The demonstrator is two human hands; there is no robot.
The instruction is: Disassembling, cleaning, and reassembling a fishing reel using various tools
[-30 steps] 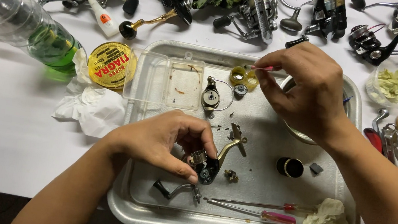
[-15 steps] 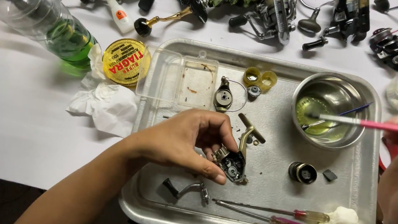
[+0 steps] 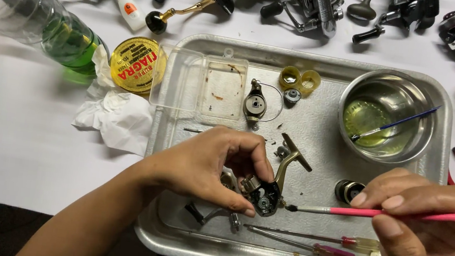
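Swung back from the steel bowl [image 3: 386, 115], the pink brush [image 3: 385, 213] is pinched in the right hand [image 3: 428, 239], tip at the small, rigid, greasy reel body [image 3: 261, 195] gripped by left hand [image 3: 205, 166] fingertips near the tray's [image 3: 328, 62] front edge, best held by its frame.

A small black-and-bronze metal fishing reel body [image 3: 263, 195], its side cover off and gears exposed, sat tilted above the dented silver metal tray [image 3: 320, 128], its bronze foot pointing toward one o'clock. A thin pink-handled brush [image 3: 379, 212] lay nearly level, dark tip just at the reel's three o'clock side.
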